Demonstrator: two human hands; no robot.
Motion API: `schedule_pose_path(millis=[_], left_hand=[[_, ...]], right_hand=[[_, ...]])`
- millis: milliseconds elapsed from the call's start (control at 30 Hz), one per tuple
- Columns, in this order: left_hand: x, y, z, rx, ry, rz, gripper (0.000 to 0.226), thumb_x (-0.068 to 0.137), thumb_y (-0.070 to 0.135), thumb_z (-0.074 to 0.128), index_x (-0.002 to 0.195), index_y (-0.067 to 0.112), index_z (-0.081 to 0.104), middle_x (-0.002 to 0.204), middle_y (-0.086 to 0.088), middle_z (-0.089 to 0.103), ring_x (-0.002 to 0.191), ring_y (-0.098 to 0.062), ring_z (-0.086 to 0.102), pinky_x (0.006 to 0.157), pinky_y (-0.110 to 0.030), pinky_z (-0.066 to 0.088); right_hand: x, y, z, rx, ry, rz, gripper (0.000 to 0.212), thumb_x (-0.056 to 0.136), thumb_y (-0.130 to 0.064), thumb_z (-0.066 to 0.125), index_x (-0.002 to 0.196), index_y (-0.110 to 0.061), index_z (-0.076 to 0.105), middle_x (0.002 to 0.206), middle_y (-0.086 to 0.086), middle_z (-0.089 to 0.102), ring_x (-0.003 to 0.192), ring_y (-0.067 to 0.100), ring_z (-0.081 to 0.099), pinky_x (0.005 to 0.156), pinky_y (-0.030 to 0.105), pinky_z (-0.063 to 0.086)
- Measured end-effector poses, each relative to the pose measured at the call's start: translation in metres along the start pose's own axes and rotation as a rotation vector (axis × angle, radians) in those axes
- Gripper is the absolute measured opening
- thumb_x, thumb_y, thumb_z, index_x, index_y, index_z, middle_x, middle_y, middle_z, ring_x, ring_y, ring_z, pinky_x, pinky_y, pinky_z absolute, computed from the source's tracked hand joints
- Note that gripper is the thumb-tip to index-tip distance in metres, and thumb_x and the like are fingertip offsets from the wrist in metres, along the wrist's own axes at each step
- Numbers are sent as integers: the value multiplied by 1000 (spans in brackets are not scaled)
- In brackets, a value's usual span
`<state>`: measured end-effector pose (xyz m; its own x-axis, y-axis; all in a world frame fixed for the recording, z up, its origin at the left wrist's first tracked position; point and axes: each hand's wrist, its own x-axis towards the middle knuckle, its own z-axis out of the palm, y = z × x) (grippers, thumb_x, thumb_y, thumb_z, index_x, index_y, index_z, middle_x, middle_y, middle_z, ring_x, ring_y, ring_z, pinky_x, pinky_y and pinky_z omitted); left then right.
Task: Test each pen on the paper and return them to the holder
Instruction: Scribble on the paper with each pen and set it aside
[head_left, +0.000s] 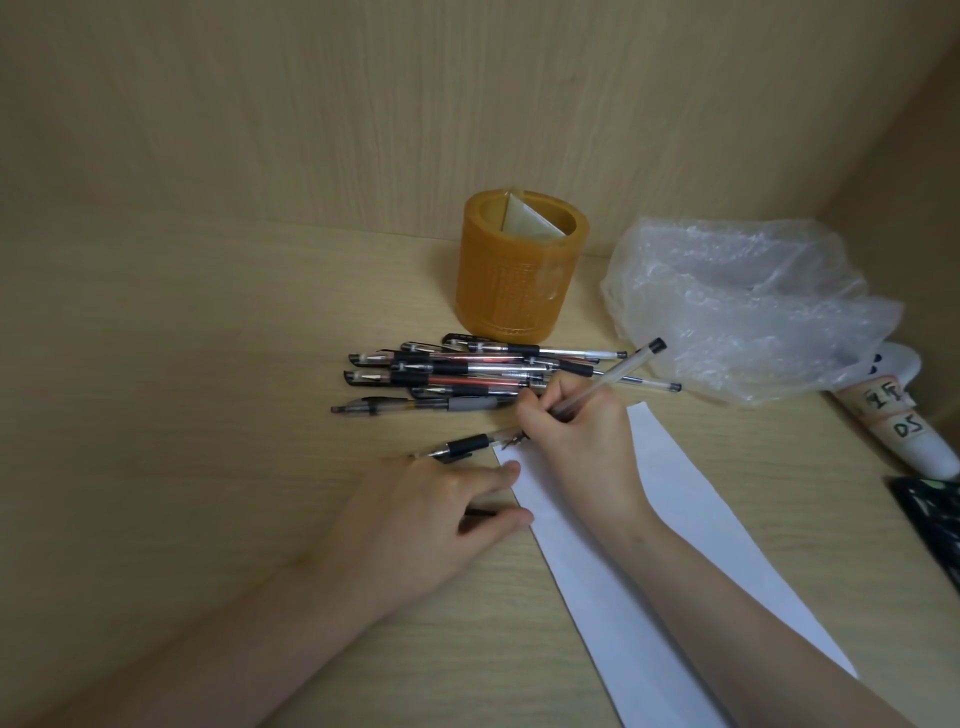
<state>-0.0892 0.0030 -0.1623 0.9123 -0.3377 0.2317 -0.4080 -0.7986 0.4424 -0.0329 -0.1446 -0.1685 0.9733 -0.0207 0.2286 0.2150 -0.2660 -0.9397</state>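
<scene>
- Right hand (576, 441) pinches a clear gel pen (618, 371) in a writing grip. The tip is down at the far corner of the white paper strip (670, 519), where dark scribbles show, and the capped end slants up to the right.
- Left hand (415, 514) lies flat on the wooden desk (208, 415), fingers straight, fingertips pressing the paper's left edge. Something small and dark sits under them; I cannot tell what.
- One black-gripped pen (462, 447) lies just beyond the left hand.
- A pile of gel pens (452, 376) lies on the desk in front of the upright amber pen holder (519, 270).
- A crumpled bubble-wrap bag (743, 306) sits right of the holder.
</scene>
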Motion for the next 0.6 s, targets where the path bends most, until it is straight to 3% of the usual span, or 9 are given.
schedule_pose_path(millis=[200, 333, 600], left_hand=[[1, -4, 5, 24, 53, 15, 48, 77, 68, 38, 102, 40, 68, 54, 13, 65, 48, -1, 57, 45, -20, 47], [1, -5, 5, -21, 31, -11, 56, 75, 71, 30, 109, 42, 63, 63, 11, 69, 55, -4, 60, 56, -26, 52], [1, -5, 6, -10, 54, 6, 54, 76, 70, 30, 109, 42, 64, 63, 13, 68, 54, -2, 59, 52, -22, 49]], right_hand=[[0, -1, 0, -1, 31, 2, 41, 83, 1, 60, 52, -11, 37, 47, -4, 33, 46, 4, 29, 46, 15, 25], [0, -2, 0, -4, 9, 0, 38, 82, 2, 61, 52, -8, 39, 49, 2, 35, 48, 5, 31, 49, 14, 28], [0, -1, -2, -3, 7, -4, 39, 82, 1, 61, 52, -10, 38, 49, 0, 35, 48, 5, 31, 49, 15, 29]])
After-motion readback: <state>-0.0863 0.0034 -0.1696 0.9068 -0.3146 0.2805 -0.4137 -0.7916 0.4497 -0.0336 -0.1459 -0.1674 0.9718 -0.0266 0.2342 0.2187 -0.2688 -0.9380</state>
